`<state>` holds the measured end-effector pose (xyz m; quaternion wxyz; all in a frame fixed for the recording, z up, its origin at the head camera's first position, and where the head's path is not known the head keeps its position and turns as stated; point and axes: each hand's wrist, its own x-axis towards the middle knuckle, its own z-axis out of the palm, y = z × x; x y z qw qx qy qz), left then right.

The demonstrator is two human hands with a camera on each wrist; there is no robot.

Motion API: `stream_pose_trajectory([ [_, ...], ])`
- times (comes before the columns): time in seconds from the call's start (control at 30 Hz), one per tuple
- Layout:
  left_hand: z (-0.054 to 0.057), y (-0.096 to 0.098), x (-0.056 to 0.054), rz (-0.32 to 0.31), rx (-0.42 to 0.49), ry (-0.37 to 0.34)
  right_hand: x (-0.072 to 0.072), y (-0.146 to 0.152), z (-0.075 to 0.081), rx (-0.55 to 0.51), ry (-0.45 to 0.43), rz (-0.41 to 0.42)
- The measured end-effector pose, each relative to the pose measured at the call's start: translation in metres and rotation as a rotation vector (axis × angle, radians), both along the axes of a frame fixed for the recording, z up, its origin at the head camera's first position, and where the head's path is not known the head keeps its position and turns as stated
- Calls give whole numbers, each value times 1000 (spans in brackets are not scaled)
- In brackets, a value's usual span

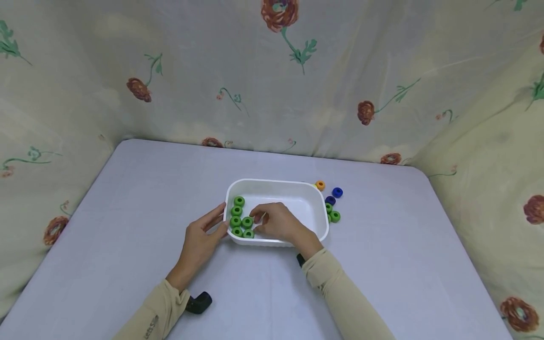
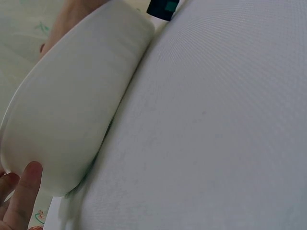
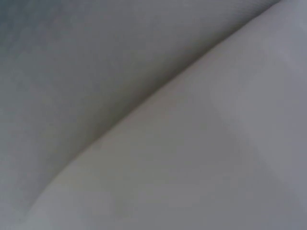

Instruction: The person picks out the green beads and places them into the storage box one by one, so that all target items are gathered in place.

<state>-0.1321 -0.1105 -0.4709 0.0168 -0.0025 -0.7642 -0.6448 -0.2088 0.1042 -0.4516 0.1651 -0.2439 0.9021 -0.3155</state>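
Observation:
A white rectangular tray (image 1: pixel 276 183) sits on the table with several green beads (image 1: pixel 236 211) standing along its left end. My left hand (image 1: pixel 201 241) touches the outside of that left end, thumb and fingers fairly straight. In the left wrist view, a fingertip (image 2: pixel 32 168) of it rests against the tray's outer wall (image 2: pixel 72 105). My right hand (image 1: pixel 275 221) reaches into the tray over its front rim, fingers bent, fingertips right beside a green bead (image 1: pixel 247 222). Whether they pinch a bead is hidden. The right wrist view is blurred and pale, showing no fingers.
Outside the tray's right end lie several loose beads: an orange bead (image 1: pixel 320 185), a blue bead (image 1: pixel 337 192), a dark blue bead (image 1: pixel 330 200) and green beads (image 1: pixel 335 216). A yellow one is partly hidden by the rim. Flowered cloth (image 1: pixel 255 71) hangs behind the table (image 1: pixel 170 174).

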Motion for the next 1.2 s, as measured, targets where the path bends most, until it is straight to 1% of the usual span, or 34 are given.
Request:
stream_pose_trajectory([
  [0.33, 0, -1, 0, 4, 0, 3, -1, 0, 0, -3, 29, -2],
  [0.53, 0, -1, 1, 2, -6, 6, -1, 3, 3, -9, 68, -10],
  [0.7, -1, -1, 0, 5, -13, 9, -2, 15, 8, -14, 80, -70],
  [0.8, -1, 0, 0, 8, -19, 2, -3, 29, 16, -53, 92, -148],
  [0.87, 0, 0, 0, 9, -19, -5, -3, 42, 21, -104, 116, -211],
  [0.97, 1, 0, 1, 12, -11, -14, -3, 65, 28, -201, 158, -341],
  [1.07, 1, 0, 1, 15, -10, -17, -4, 87, 28, -292, 214, -481],
  [1.13, 1, 0, 1, 17, -16, -18, -4, 100, 26, -328, 237, -571],
  [1.2, 1, 0, 1, 19, -23, -22, -4, 112, 22, -352, 233, -647],
])
